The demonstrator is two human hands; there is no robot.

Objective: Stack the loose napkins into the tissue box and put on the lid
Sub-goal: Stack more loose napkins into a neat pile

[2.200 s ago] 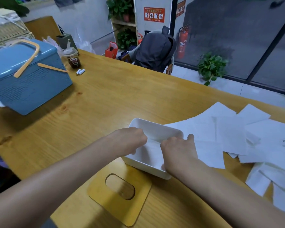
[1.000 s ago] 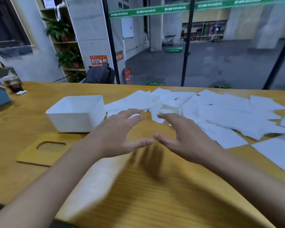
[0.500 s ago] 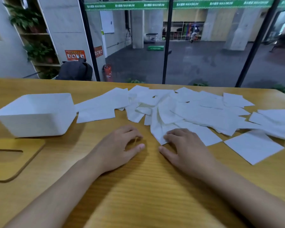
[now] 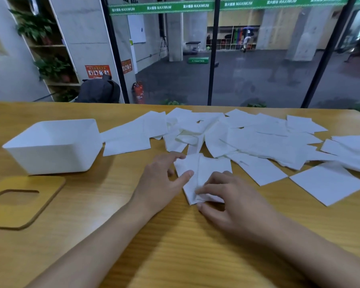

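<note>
Flattening white paper napkin [image 4: 208, 169]: left grip [image 4: 160, 183] presses it open-fingered, right grip [image 4: 231, 202] pinches its near corner; advise squaring edges before boxing

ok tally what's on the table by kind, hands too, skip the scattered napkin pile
tissue box: 1
wooden lid: 1
hands: 2, left hand and right hand
napkin the hands work on: 1
total: 5
</note>
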